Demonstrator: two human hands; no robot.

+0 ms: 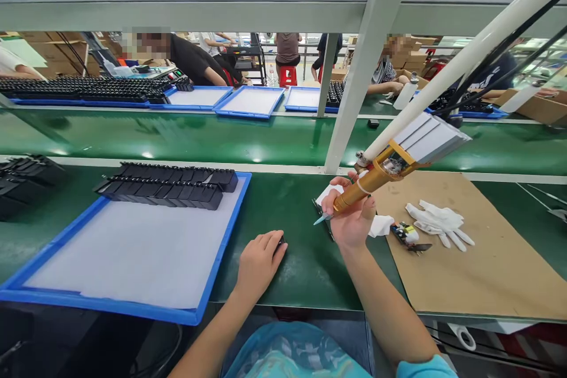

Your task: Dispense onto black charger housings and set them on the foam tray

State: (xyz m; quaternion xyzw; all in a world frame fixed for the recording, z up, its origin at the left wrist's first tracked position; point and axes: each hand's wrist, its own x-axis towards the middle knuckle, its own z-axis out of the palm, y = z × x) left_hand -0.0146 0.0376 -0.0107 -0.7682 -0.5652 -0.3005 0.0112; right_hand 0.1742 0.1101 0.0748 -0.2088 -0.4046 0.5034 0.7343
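Observation:
My left hand point(259, 263) rests on the green tabletop, fingers curled over a small black part point(282, 242), mostly hidden beneath them. In my right hand point(352, 224) is a gold cylindrical tool point(357, 192) with a pale blue pointed tip point(322, 220). It slants down to the left, its tip above the table and apart from the black part. White paper or cloth point(381, 225) lies behind and beside that wrist. To the left, a blue-rimmed tray point(221, 251) bears rows of black box-shaped housings point(177, 189) along its far side.
On brown cardboard point(482, 283) at right lie white gloves point(438, 221) and a small circuit board point(410, 236). A white slanted pole point(434, 82) and an upright post point(354, 82) rise ahead. More black housings point(26, 180) stand far left. Co-workers sit beyond the green belt point(212, 136).

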